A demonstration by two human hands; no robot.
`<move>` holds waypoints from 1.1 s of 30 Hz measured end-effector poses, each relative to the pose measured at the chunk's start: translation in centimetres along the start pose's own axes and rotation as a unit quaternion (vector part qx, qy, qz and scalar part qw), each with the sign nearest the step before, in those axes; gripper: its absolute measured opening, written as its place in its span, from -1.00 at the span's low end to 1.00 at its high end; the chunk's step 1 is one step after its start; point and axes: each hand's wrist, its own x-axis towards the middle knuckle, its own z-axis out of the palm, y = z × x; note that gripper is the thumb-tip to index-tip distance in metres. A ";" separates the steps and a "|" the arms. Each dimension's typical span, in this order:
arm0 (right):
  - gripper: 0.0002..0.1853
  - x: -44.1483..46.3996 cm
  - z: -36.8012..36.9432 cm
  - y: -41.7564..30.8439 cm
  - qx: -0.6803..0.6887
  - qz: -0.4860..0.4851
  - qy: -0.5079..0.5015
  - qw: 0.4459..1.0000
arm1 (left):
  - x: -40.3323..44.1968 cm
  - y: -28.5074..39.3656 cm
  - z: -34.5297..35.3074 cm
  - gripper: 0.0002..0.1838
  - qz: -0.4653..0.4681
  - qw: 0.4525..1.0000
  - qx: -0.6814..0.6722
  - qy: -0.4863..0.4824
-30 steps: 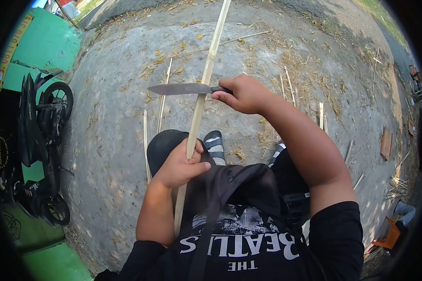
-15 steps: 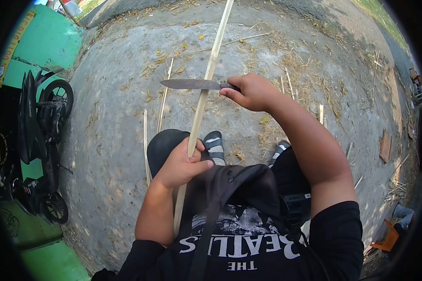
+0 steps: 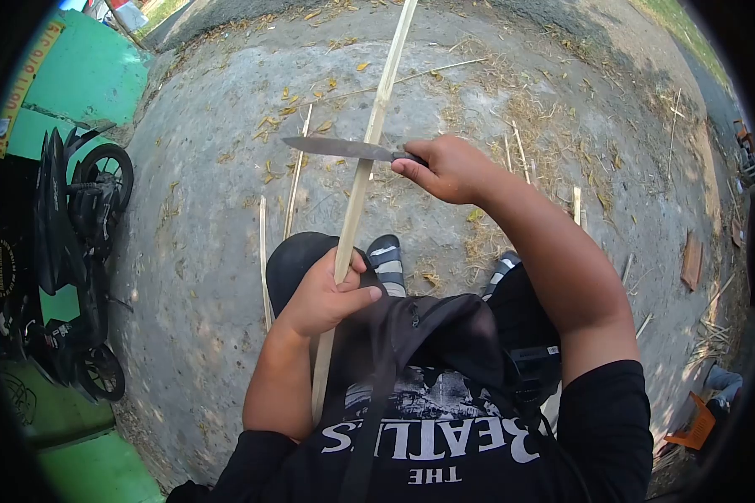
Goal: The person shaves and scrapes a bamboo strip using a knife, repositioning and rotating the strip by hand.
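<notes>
You have grey ground under the whole work area, strewn with dry straw and thin sticks. A black motorcycle stands at the left edge, well apart from you. The pale wooden strip runs lengthwise in front of you, slanting from beside your lap, between your left arm and torso, up past the top edge of view. The knife lies across the strip beyond your left hand, flat side largely visible, tip pointing left; you cannot tell here whether its edge bites into the wood. Your left hand is clasped around the strip near your left knee, thumb extended to the right. Your right hand is closed around the dark knife handle, just right of the strip. Your sandal rests right of that knee. Small yellow leaves lie scattered on the ground.
</notes>
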 end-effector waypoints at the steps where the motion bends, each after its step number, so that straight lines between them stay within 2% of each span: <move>1: -0.42 -0.3 0.2 -1.0 -0.009 -0.032 -0.005 0.999 | 0.1 -0.1 -0.2 -0.53 -0.003 0.999 -0.032 -0.001; 2: -0.43 -0.9 0.6 -2.4 -0.013 -0.057 -0.034 0.998 | 0.1 0.0 -0.1 -0.52 0.003 1.000 -0.019 -0.006; 4: -0.45 -1.2 1.7 -2.6 -0.019 -0.104 -0.014 0.994 | 0.1 0.2 0.0 -0.52 0.016 1.000 0.007 -0.014; 8: -0.42 0.8 -0.6 3.6 0.047 0.062 0.094 0.993 | -0.1 -0.1 0.1 -0.50 0.018 0.998 0.053 -0.032; 10: -0.41 0.5 -1.1 3.1 0.021 0.084 0.055 0.995 | 0.0 0.1 0.3 -0.49 -0.005 0.998 0.057 -0.015; 13: -0.41 0.3 -0.2 0.7 -0.008 -0.009 0.046 0.999 | 0.2 -0.2 -0.5 -0.48 0.008 0.999 0.008 -0.031; 14: -0.40 0.2 0.0 -0.7 -0.039 -0.020 0.004 0.999 | 0.3 -0.1 -0.4 -0.48 0.014 0.999 0.016 -0.029; 16: -0.39 -0.3 0.9 -1.8 -0.030 -0.079 0.029 0.996 | 0.0 0.2 0.1 -0.50 0.023 0.999 0.029 -0.024; 19: -0.39 0.0 -0.9 0.7 -0.023 -0.024 0.081 0.996 | -2.0 0.9 0.6 -0.50 0.017 0.997 0.069 -0.035; 20: -0.38 0.0 -1.8 1.5 -0.020 0.021 0.086 0.996 | -3.1 1.2 0.4 -0.51 -0.003 0.998 0.056 -0.040; 22: -0.38 -0.4 -2.6 2.6 -0.005 0.112 0.095 0.989 | -5.5 1.1 0.0 -0.51 -0.035 0.989 0.144 -0.020; 27: -0.35 -0.6 -1.7 1.6 0.014 0.026 0.084 0.996 | -9.4 -1.3 -1.2 -0.67 -0.053 0.997 0.053 0.014; 28: -0.35 -0.5 -1.6 1.5 0.062 0.021 0.096 0.993 | -10.0 -1.8 -1.5 -0.69 -0.054 0.998 0.035 0.026; 30: -0.34 -0.4 -1.2 1.7 0.155 0.016 0.123 0.980 | -10.9 -3.2 -2.5 -0.68 -0.030 0.999 0.008 -0.018; 33: -0.35 -0.1 -0.5 2.6 0.307 0.020 0.200 0.930 | -11.7 -3.7 -2.4 -0.62 -0.026 0.998 -0.043 -0.032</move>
